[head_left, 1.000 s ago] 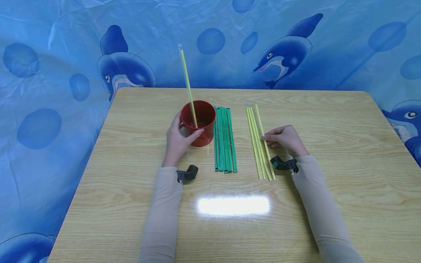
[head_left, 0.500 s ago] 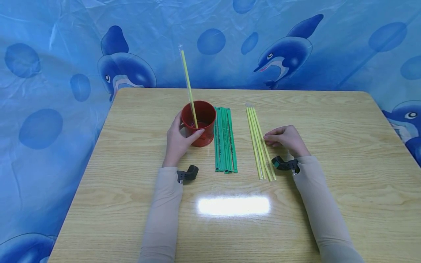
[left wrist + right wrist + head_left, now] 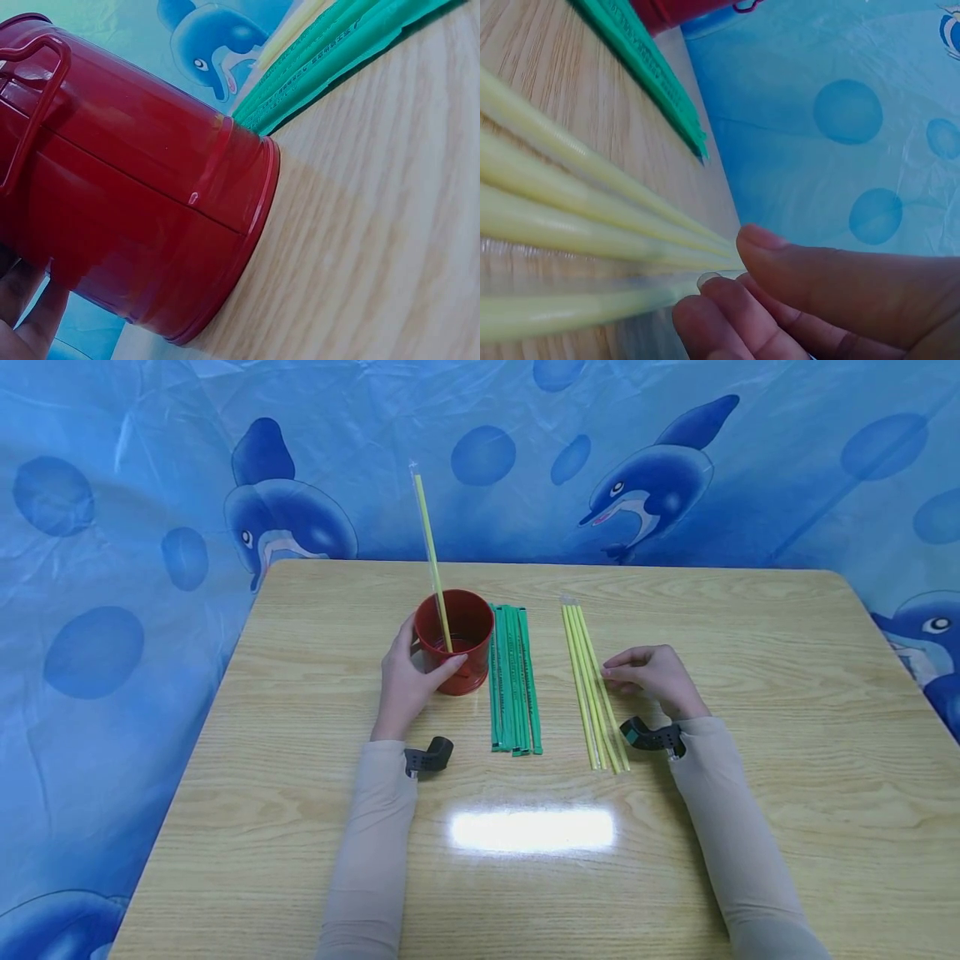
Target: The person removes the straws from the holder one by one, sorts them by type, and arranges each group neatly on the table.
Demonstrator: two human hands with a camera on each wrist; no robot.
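Observation:
A red metal cup (image 3: 463, 643) stands upright on the wooden table (image 3: 750, 635), and one long yellow straw (image 3: 430, 543) leans in it. My left hand (image 3: 422, 670) grips the cup round its left side; the left wrist view shows the cup (image 3: 142, 202) close up. Right of the cup lie several green wrapped straws (image 3: 513, 681), side by side. Further right lie several yellow straws (image 3: 589, 689). My right hand (image 3: 609, 675) is at their right edge, thumb and curled fingertips pinching the outermost one. In the right wrist view the hand (image 3: 727, 279) meets the yellow straws (image 3: 570, 217).
A blue dolphin-print sheet (image 3: 675, 477) hangs behind and around the table. A bright light glare (image 3: 532, 828) lies on the tabletop near the front. Bare wood stretches along the right side and the front.
The outermost yellow straw, angled away from the bundle a second ago, now lies against the others. Both hands have barely moved.

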